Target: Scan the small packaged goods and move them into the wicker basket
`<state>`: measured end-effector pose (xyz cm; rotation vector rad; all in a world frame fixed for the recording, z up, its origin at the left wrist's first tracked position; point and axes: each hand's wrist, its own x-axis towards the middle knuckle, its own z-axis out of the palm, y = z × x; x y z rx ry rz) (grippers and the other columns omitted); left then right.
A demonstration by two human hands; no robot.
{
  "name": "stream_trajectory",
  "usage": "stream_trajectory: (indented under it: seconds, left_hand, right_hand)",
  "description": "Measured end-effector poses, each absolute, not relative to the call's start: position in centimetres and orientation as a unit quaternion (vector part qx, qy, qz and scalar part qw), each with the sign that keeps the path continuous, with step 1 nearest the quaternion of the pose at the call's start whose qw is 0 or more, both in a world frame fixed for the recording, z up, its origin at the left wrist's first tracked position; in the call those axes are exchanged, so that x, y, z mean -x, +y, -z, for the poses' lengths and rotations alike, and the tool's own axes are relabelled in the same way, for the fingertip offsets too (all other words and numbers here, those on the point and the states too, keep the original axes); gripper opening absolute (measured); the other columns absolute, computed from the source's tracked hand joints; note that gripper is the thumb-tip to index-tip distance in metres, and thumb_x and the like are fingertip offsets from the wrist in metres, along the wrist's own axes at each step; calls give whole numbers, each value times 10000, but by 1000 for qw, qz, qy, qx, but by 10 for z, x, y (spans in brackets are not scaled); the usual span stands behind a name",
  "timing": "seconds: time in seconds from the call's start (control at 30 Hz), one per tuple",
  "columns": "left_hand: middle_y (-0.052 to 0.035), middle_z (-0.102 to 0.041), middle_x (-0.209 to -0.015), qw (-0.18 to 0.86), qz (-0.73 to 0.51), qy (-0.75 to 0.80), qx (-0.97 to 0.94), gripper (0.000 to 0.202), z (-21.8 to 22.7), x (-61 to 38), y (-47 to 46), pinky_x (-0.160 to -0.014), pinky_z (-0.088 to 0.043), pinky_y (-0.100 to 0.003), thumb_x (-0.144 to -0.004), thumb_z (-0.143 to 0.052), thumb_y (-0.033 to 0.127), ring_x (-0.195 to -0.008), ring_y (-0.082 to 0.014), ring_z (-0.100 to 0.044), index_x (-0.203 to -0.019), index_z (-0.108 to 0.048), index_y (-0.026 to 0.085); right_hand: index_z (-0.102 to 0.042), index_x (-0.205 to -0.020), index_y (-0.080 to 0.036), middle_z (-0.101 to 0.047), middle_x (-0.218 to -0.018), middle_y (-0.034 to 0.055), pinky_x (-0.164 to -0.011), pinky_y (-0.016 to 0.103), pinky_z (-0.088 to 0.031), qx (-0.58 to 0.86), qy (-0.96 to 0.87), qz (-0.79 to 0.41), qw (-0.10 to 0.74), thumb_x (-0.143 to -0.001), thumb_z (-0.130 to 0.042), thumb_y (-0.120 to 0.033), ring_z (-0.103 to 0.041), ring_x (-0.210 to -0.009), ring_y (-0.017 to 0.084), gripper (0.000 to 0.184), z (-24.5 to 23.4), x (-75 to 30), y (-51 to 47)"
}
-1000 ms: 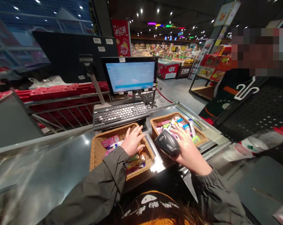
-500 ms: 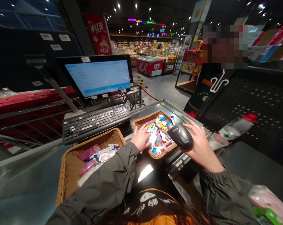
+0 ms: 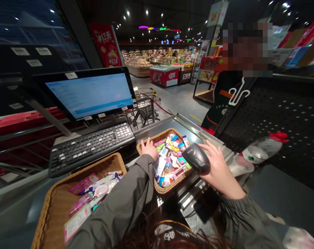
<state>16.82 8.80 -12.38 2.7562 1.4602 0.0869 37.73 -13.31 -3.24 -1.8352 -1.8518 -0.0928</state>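
Observation:
My right hand (image 3: 220,169) is closed around a black barcode scanner (image 3: 196,158), above the right side of a small wicker basket (image 3: 165,189). Packets and small packaged goods (image 3: 169,160) in many colours fill that basket. At its far left corner is my left hand (image 3: 149,149), fingers spread and no item visible in it. Whether it presses on the rim I cannot tell. Beneath my left forearm, a larger wicker basket (image 3: 46,207) holds several packages, among them a flat pink one (image 3: 83,184); the sleeve hides part of it.
A black keyboard (image 3: 91,145) and a lit monitor (image 3: 91,93) stand left of the small basket. To the right are plastic cups (image 3: 241,165) and a bottle with a red cap (image 3: 272,147). A person (image 3: 219,100) stands across the counter, near a white hanger (image 3: 238,92).
My left hand has moved off the goods to the small basket's far left corner. The scanner stays in my right hand above the basket. The whole view has shifted slightly.

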Motion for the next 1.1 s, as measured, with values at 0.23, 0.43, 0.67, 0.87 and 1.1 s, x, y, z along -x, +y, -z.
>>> stream_trajectory:
  seconds: [0.23,0.43,0.67,0.87,1.1]
  left_hand:
    - [-152,-628,-1301,30,2,476,-879,241,133,-179,86,-1139,-80,-693,-811,-560,226,-1432,-378,-299,-940,-762,209]
    - [-127,-686,-1172,26,-28,486,-873,273,114,-163,87,-1141,-88,-698,-834,-492,151,-1410,-380,-337,-854,-760,201]
    - [-63,-635,-1319,18,-90,492,-866,145,50,-112,81,-1106,-64,-755,-813,-613,268,-1419,-372,-329,-762,-746,239]
    - [-21,-561,-1415,47,-135,489,-860,230,-7,-67,59,-1081,-103,-775,-883,-576,327,-1449,-368,-270,-740,-733,239]
    - [-27,-534,-1441,52,-167,503,-847,247,-20,-14,43,-1074,-135,-772,-881,-578,348,-1457,-364,-253,-721,-718,221]
  right_hand:
    - [-586,-1243,-207,-516,-1381,153,-1116,728,-183,665,-694,14,275,-750,-636,-338,-297,-1415,432,513,38,-385,-116]
    - [-581,-1235,-227,-505,-1396,143,-1113,735,-177,658,-701,14,275,-764,-639,-348,-292,-1419,424,490,45,-391,-107]
    - [-555,-1258,-212,-512,-1379,154,-1100,737,-205,653,-709,18,266,-756,-629,-322,-305,-1413,427,519,41,-377,-105]
    - [-580,-1234,-211,-506,-1391,150,-1100,738,-206,624,-732,36,272,-776,-624,-324,-303,-1414,418,474,30,-355,-104]
    - [-571,-1242,-193,-494,-1398,167,-1110,728,-198,581,-767,49,268,-796,-581,-288,-292,-1422,407,457,15,-317,-97]
